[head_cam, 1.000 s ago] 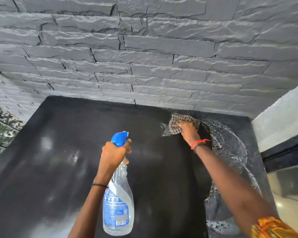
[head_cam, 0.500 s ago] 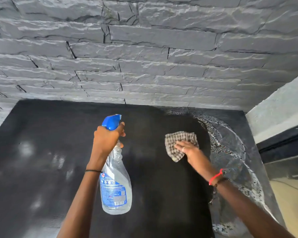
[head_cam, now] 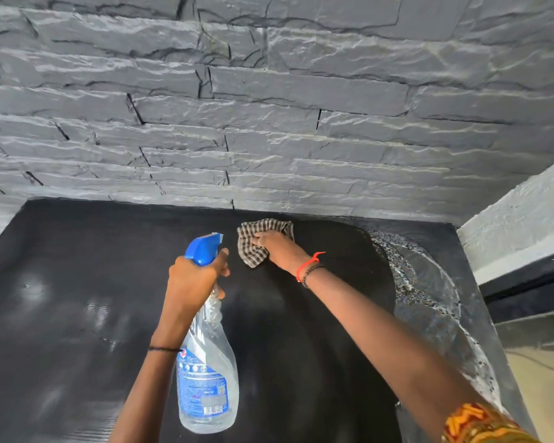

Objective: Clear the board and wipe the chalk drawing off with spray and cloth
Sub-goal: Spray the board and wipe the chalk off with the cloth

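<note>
Our right hand, grip clamped on brown checked cloth, works the black chalkboard; white chalk arc lies right of cloth, nearer that hand. Left hand clamps blue-topped clear spray bottle.

The board is matt black, with grainy white chalk residue on its right side and a rough grey stone wall above it. On it lies a woven checked cloth; before it, the spray bottle is clear glossy plastic (opaque blue head).
</note>
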### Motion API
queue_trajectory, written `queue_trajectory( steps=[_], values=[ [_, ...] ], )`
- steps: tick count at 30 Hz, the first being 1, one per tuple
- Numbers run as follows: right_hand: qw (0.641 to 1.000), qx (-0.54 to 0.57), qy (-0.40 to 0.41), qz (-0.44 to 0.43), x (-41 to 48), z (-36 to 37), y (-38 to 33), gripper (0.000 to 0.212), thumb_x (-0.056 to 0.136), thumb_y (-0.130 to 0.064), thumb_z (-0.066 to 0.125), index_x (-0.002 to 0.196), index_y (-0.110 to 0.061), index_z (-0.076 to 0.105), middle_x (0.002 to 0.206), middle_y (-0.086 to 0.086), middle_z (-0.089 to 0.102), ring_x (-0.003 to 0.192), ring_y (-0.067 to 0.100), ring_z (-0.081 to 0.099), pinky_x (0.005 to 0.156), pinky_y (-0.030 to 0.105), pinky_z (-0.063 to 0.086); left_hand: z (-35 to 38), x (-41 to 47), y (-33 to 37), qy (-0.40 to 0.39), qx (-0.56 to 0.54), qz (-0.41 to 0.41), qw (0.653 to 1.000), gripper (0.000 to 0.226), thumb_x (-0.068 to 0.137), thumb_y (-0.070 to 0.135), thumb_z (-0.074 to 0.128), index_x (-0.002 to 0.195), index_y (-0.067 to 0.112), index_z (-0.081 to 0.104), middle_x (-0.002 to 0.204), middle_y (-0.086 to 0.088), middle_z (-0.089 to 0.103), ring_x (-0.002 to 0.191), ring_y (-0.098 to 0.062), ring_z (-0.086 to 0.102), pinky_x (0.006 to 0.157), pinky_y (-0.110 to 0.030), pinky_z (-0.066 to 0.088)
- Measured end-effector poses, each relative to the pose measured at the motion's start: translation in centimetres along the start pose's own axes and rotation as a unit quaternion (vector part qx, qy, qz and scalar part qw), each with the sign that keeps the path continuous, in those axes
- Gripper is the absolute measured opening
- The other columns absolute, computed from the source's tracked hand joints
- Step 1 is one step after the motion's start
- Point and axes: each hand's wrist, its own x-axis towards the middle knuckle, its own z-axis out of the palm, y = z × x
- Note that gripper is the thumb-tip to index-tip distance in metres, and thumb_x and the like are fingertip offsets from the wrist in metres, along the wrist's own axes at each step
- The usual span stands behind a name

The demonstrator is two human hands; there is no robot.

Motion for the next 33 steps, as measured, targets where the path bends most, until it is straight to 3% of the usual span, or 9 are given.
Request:
queue_trajectory(
  steps=[7,12,17,20,24,28,31,33],
  values=[
    [0.993,-0.009,0.041,0.108,0.2,-1.2,5.1,0.048,0.079,0.012,0.043,0.123,-0.004,0.057,0.128,0.017,0.054,0.121,0.033,0.049,0.105,0.038,0.035,-0.3,0.1,-0.1,0.008,0.003,-0.003,1.000,0.029,0.089,0.030,0.065,0.066,0.012,0.065,0.067,0.001,0.071,0.039,-0.017,0.061,0.059,-0.028,0.047],
    [0.977,-0.027,0.098,0.186,-5.8,-2.4,11.1,0.062,0.074,0.018,0.041,0.130,-0.007,0.053,0.135,0.017,0.051,0.126,0.032,0.045,0.111,0.034,0.030,-0.3,-0.4,-0.4,0.006,-0.003,-0.008,1.000,0.029,0.090,0.030,0.064,0.067,0.012,0.065,0.066,0.001,0.070,0.040,-0.020,0.061,0.059,-0.028,0.047],
    [0.918,0.000,0.132,0.373,-12.6,-4.5,17.1,0.041,0.081,0.012,0.042,0.116,0.003,0.061,0.108,0.030,0.063,0.103,0.040,0.060,0.093,0.040,0.043,0.0,-1.0,-0.5,0.003,-0.027,-0.009,1.000,0.028,0.089,0.029,0.065,0.064,0.017,0.063,0.064,0.000,0.069,0.041,-0.024,0.061,0.065,-0.036,0.052],
    [0.908,0.019,0.134,0.396,-12.5,-4.1,17.1,0.036,0.080,0.012,0.044,0.109,0.005,0.064,0.101,0.030,0.065,0.098,0.041,0.062,0.090,0.040,0.045,0.3,-1.5,-0.4,-0.002,-0.031,-0.011,0.999,0.029,0.088,0.030,0.066,0.063,0.017,0.063,0.062,-0.001,0.069,0.040,-0.024,0.060,0.065,-0.036,0.052],
    [0.924,0.053,0.103,0.365,-8.8,-0.9,15.9,0.037,0.078,0.005,0.038,0.101,-0.004,0.066,0.102,0.023,0.068,0.102,0.035,0.063,0.092,0.041,0.049,0.5,-2.1,-0.2,0.000,-0.028,-0.005,1.000,0.030,0.089,0.030,0.065,0.063,0.016,0.062,0.065,-0.004,0.069,0.041,-0.024,0.061,0.063,-0.034,0.051],
    [0.967,0.094,0.063,0.229,-7.4,0.3,5.0,0.043,0.082,0.010,0.039,0.118,0.002,0.060,0.124,0.020,0.059,0.117,0.031,0.055,0.103,0.033,0.041,0.9,-2.9,0.3,0.002,-0.019,-0.001,1.000,0.029,0.089,0.031,0.065,0.064,0.016,0.063,0.068,-0.008,0.071,0.041,-0.022,0.061,0.061,-0.032,0.050],
    [0.991,0.082,0.030,0.098,-9.6,1.2,-1.5,0.045,0.086,0.010,0.039,0.129,0.000,0.050,0.138,0.018,0.046,0.130,0.031,0.039,0.111,0.028,0.022,1.3,-3.4,0.6,0.006,-0.021,-0.002,1.000,0.028,0.090,0.030,0.065,0.067,0.014,0.064,0.068,-0.003,0.070,0.041,-0.021,0.060,0.058,-0.029,0.047],
    [0.993,0.088,0.029,0.068,-12.9,2.7,-3.1,0.052,0.086,0.012,0.039,0.135,-0.002,0.043,0.146,0.014,0.037,0.136,0.027,0.031,0.114,0.020,0.007,1.5,-3.6,0.6,0.006,-0.020,0.001,1.000,0.028,0.090,0.030,0.064,0.068,0.014,0.063,0.069,-0.002,0.070,0.042,-0.022,0.060,0.058,-0.028,0.046]
  ],
)
